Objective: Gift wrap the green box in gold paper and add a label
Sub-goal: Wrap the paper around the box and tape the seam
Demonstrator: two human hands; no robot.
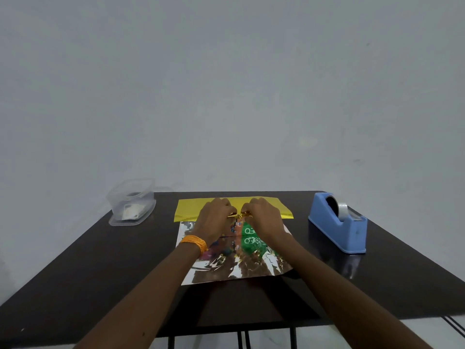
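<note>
A sheet of gold paper (pixel 279 210) lies in the middle of the dark table (pixel 100 260), its far part folded toward me with the gold side up. Its near part (pixel 226 268) shows a shiny silver side that mirrors things. The green box (pixel 247 231) stands on the sheet between my hands, mostly hidden; only a green face with white lettering shows. My left hand (pixel 214 217), with an orange band at the wrist, and my right hand (pixel 264 215) meet over the box. Both pinch the folded gold edge at the middle.
A blue tape dispenser (pixel 337 222) with a roll of clear tape stands at the right of the table. A clear plastic container (pixel 132 202) holding small items sits at the back left corner. A grey wall rises right behind the table.
</note>
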